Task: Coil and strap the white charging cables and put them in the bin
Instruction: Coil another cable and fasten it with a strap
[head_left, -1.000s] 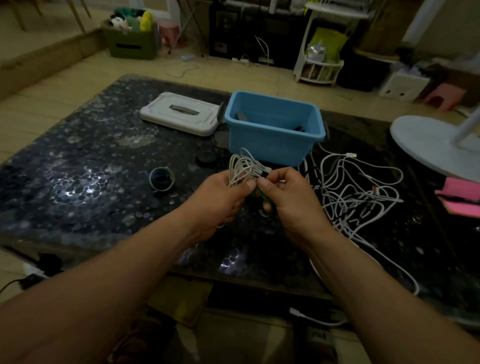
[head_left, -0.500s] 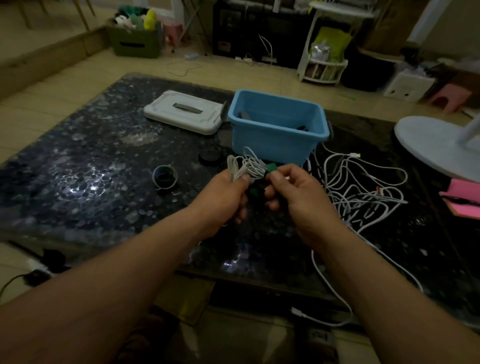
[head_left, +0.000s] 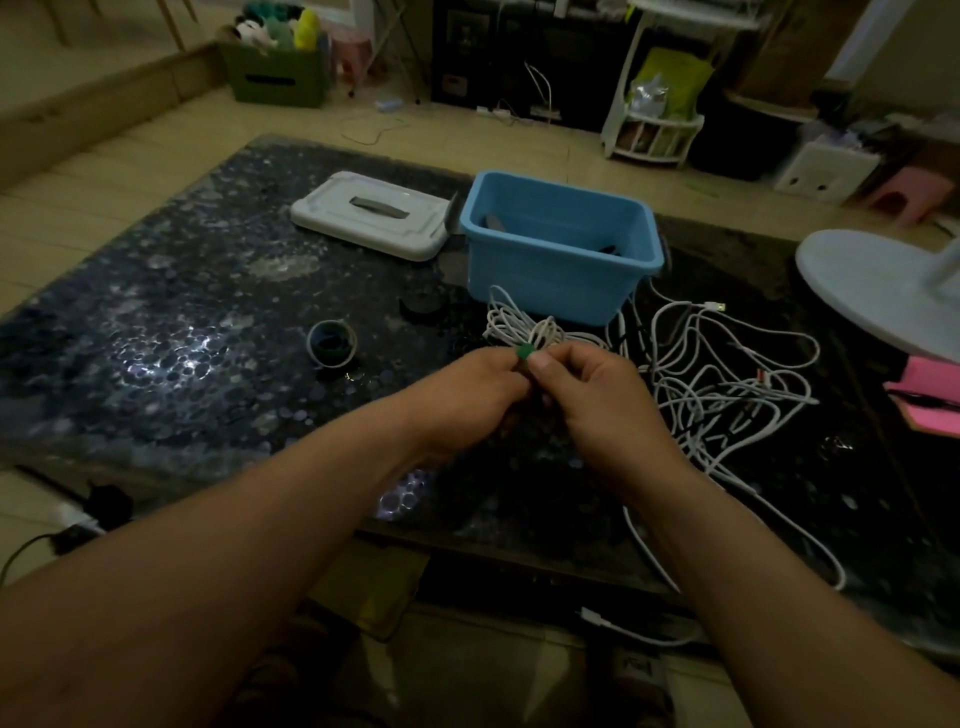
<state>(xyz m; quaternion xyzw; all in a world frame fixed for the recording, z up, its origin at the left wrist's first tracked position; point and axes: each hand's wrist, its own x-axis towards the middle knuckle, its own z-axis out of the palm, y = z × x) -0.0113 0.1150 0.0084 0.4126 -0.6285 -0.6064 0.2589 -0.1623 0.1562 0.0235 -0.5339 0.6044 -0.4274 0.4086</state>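
We see left hand (head_left: 467, 392) and right hand (head_left: 589, 397) pinching a coiled white cable (head_left: 511, 322) at its green strap (head_left: 524, 352) over a dark speckled table (head_left: 208, 312), dim room

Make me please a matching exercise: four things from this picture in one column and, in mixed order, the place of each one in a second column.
Things
1. white lid
2. loose cables
3. coiled cable
4. small roll

Places
A. held in the left hand and right hand
B. tangled on the table, right of both hands
C. flat on the table, left of the blue bin
D. alone on the table, left of both hands

Pairs: 1-C, 2-B, 3-A, 4-D
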